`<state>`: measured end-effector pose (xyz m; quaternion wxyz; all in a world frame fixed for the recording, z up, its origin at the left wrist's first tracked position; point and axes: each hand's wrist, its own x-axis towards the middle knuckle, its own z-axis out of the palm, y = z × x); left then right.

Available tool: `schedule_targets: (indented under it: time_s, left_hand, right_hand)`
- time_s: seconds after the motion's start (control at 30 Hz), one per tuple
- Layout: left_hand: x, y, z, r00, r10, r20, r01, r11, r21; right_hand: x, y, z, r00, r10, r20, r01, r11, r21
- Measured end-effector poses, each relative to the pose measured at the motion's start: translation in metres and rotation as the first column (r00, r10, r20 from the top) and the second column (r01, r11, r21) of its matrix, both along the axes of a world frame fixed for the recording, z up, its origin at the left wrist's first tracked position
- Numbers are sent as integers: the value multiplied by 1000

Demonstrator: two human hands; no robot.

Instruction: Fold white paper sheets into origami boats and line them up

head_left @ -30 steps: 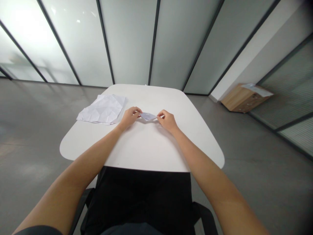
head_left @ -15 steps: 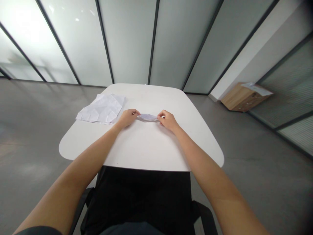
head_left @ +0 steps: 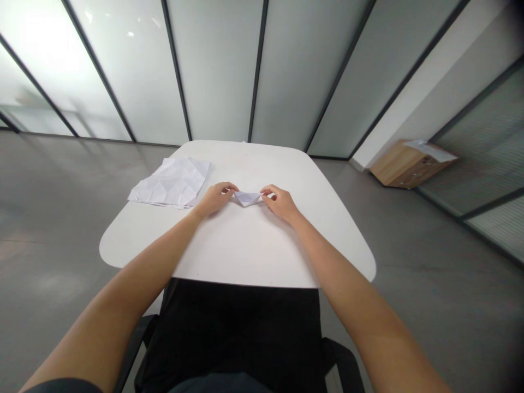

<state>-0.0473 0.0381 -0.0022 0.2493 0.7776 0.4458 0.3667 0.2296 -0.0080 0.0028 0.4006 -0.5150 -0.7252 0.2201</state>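
A small folded piece of white paper (head_left: 247, 198) is held between my two hands over the middle of the table. Its lower edge comes to a point toward me, and a fold opens along the top. My left hand (head_left: 220, 197) pinches its left corner between thumb and fingers. At the right corner, my right hand (head_left: 279, 201) grips the paper the same way. The fingertips cover both ends of the paper. To the left of my left hand lies a stack of creased white sheets (head_left: 172, 181), apart from the hand.
The white table (head_left: 245, 251) has rounded corners and stands before my lap. Beyond it rises a frosted glass partition (head_left: 213, 71) with dark frames. A cardboard box (head_left: 403, 164) sits on the floor at the right, by the wall.
The folded paper has gone from a narrow, curved strip to a shape with a point toward me. My hands have drawn slightly closer together, still gripping both ends.
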Motion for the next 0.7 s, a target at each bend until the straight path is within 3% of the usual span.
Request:
schedule_targets:
  time_s: [0.3, 0.43, 0.57, 0.7]
  left_hand:
    - [3, -2, -2, 995, -63, 73, 63, 998, -5]
    - [1, -1, -5, 992, -48, 114, 52, 998, -36]
    - [-1, 0, -6, 997, -38, 70, 42, 997, -67]
    - [-3, 2, -8, 998, -56, -23, 55, 998, -43]
  right_hand:
    - [-1, 3, 0, 992, 49, 119, -61, 993, 100]
    - [2, 6, -3, 994, 9, 108, -19, 996, 91]
    - [24, 21, -3, 988, -150, 24, 146, 983, 113]
    - [75, 45, 6, 899, -430, 83, 404, 888, 221]
